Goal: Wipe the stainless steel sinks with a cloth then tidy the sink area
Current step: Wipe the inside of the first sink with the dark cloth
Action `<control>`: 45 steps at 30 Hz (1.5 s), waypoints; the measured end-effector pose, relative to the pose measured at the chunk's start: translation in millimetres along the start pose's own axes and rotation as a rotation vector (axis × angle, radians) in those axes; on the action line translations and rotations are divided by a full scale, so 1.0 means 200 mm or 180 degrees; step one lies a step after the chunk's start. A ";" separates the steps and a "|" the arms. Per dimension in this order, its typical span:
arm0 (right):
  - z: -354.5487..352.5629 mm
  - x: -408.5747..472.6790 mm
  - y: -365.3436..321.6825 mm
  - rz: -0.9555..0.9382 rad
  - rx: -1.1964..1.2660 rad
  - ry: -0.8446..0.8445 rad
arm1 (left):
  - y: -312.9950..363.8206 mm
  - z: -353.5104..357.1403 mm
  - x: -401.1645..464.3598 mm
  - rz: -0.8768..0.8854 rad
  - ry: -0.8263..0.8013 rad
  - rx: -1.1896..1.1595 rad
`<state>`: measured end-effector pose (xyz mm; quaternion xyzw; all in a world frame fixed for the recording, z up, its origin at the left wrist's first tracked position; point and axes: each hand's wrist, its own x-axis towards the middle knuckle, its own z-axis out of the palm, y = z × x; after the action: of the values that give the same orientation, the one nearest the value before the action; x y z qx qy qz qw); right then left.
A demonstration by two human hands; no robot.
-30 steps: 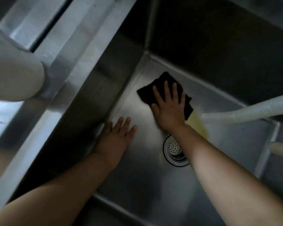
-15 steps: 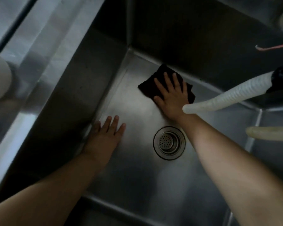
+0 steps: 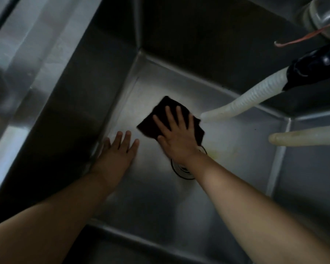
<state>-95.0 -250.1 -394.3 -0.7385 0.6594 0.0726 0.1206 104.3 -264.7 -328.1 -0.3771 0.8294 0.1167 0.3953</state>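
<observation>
On the floor of the deep stainless steel sink basin (image 3: pixel 160 202), a dark, near-black square cloth (image 3: pixel 156 121) is being pressed flat by the right hand (image 3: pixel 176 135), whose fingers are being held straight and spread across the fabric. The cloth is lying just beyond the round metal drain strainer (image 3: pixel 181 168), which is being largely hidden by the right wrist, and one corner of the cloth is pointing toward the back wall of the basin. Its surface is looking matte and slightly blurred at the edges. The left hand (image 3: pixel 118 151) is being rested flat on the basin floor beside the left wall, fingers straight and close together, with nothing held. Two pale ribbed hoses (image 3: pixel 246 100) are being let into the basin from the right, the upper one being joined to a black fitting (image 3: pixel 312 69). A yellowish stain (image 3: pixel 215 152) is showing on the metal near the drain.
</observation>
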 end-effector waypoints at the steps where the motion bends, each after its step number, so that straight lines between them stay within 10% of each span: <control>1: -0.01 0.06 0.00 -0.0173 -0.0044 0.0024 | 0.00 0.00 0.00 -0.0003 0.0001 0.0003; 21: 0.05 -0.38 0.74 0.1787 0.0306 -0.0049 | 0.08 0.02 -0.05 0.0256 0.0528 0.0594; 39: 0.15 -0.88 0.36 0.0270 0.0054 0.0048 | 0.49 -0.08 0.03 0.0577 0.0307 0.0027; 45: 0.07 -0.63 0.54 0.0644 0.0070 -0.0087 | 0.50 -0.11 0.08 0.0716 0.0143 0.0236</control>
<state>-216.9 -136.1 -383.7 -0.6657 0.7297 0.0872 0.1298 14.3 -215.8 -336.6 -0.2694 0.8789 0.1211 0.3747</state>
